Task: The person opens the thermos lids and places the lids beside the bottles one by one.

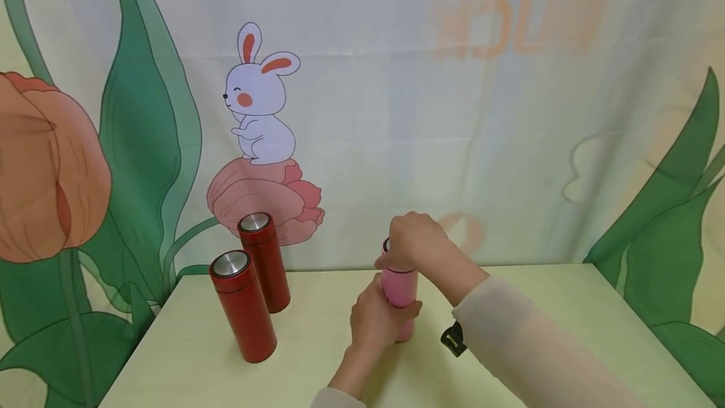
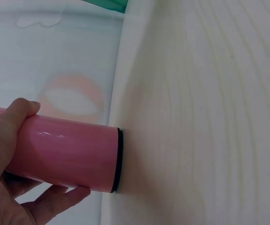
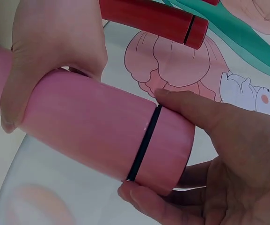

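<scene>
Pale tabletop (image 1: 317, 339) lies beneath an upright pink flask (image 1: 399, 291); the left hand (image 1: 374, 315) grips its body, while the right hand (image 1: 418, 241) grasps its lid (image 3: 167, 147). Leftward stand two red flasks (image 1: 247, 320), one behind the other, before a printed curtain (image 1: 368, 112).

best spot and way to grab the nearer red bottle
Probably mid-body on the nearer red bottle, below its lid, wrapping fingers round from its near left side: it stands upright as a straight cylinder, and the farther red bottle stands close behind it on the right.
</scene>
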A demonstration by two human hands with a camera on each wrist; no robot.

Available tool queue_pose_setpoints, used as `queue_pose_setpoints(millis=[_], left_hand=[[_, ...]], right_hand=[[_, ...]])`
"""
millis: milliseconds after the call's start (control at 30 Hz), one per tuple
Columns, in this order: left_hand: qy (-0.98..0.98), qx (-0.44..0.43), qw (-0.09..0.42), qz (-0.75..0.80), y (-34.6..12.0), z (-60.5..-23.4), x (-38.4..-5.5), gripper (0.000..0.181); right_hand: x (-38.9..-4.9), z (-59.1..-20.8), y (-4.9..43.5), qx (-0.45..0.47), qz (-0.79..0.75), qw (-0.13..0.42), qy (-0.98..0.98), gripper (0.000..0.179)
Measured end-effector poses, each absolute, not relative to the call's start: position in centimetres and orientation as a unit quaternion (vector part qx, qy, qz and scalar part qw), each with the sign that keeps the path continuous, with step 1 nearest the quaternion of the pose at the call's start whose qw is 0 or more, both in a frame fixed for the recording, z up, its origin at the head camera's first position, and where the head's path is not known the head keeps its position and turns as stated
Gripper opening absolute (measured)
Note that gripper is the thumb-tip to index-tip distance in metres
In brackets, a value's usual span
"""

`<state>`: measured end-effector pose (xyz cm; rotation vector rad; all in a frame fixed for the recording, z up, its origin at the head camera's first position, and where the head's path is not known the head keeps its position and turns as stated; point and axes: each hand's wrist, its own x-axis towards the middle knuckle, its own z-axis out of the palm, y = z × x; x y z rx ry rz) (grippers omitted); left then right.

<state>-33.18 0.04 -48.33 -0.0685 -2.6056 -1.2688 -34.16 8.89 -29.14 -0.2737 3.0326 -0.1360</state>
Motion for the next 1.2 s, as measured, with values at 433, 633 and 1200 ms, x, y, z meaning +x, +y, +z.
queue_pose_setpoints(millis=[433, 633, 1200], left_hand=[[-0.891, -0.022, 0.129, -0.435, -0.28, -48.57, -33.02, 0.056], [-0.889, -0.026, 0.123, -0.44, 0.06, -48.43, -33.16, 0.056], [-0.889, -0.026, 0.115, -0.442, -0.11, -48.46, -33.38, 0.055]], right_hand=[[-34.45, -29.46, 8.88, -0.102, -0.063, 0.031, 0.992, 0.034], [-34.54, -29.36, 9.32, -0.089, -0.066, 0.034, 0.993, 0.036], [-34.51, -29.13, 9.54, -0.111, -0.077, 0.039, 0.99, 0.029]])
